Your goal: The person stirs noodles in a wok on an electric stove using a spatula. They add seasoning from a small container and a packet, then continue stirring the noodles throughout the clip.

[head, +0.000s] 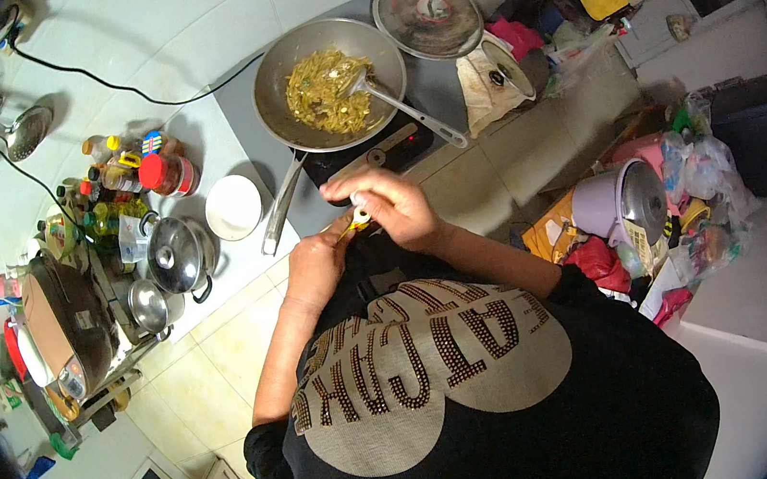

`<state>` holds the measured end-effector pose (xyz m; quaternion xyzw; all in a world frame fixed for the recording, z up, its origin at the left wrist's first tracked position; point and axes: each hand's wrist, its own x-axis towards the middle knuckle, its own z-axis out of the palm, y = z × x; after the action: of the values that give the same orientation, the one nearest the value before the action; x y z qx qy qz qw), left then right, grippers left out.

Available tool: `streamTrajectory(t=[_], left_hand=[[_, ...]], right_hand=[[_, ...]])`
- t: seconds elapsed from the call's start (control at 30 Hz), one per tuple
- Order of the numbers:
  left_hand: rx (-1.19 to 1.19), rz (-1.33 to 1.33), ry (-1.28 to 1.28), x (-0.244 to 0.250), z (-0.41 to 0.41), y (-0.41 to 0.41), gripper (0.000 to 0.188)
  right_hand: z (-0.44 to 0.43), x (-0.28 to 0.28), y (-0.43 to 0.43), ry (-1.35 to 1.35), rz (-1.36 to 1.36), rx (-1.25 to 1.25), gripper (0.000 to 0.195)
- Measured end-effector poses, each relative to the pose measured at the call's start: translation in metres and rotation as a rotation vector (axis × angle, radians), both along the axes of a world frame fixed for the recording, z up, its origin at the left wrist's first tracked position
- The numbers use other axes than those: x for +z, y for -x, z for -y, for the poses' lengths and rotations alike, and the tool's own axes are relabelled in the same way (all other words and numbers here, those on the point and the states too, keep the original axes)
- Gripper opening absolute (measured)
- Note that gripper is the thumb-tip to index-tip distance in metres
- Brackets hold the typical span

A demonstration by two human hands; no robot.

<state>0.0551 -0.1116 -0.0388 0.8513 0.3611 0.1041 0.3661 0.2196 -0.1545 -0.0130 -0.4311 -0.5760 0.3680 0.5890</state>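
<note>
My left hand (pixel 314 267) grips a small bottle (pixel 360 219) with a yellow label and an uncapped white mouth, in front of my chest. Just above that mouth, my right hand (pixel 397 205) is curled with a small white cap (pixel 357 200) by its thumb; the fingers partly hide it. Beyond my hands a wok (pixel 272 109) rests on an induction cooker (pixel 406 136), where a red light glows. Shredded cooked food (pixel 328 94) lies in the wok. A metal spatula (pixel 414 113) leans in it, its handle over the rim.
A white bowl (pixel 234 207), a lidded pot (pixel 175 256), a red-capped jar (pixel 168 175) and several bottles stand left of the wok. A glass lid (pixel 428 15) lies behind right. A black cable (pixel 117 93) runs along the wall. A lilac pot (pixel 593 201) and bags are at right.
</note>
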Motion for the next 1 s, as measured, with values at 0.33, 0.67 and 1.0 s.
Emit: streamTrajectory(t=[0.33, 0.67, 1.0], left_hand=[[0.019, 0.054, 0.116, -0.003, 0.0, -0.008, 0.018], [-0.408, -0.13, 0.028, -0.054, -0.033, -0.057, 0.014], [-0.565, -0.27, -0.068, -0.04, -0.028, -0.091, 0.023]], right_hand=[[0.011, -0.045, -0.016, -0.366, 0.363, -0.036, 0.01], [0.054, -0.058, -0.042, -0.254, 0.35, -0.248, 0.01], [0.07, -0.054, -0.056, -0.079, 0.487, -0.439, 0.026]])
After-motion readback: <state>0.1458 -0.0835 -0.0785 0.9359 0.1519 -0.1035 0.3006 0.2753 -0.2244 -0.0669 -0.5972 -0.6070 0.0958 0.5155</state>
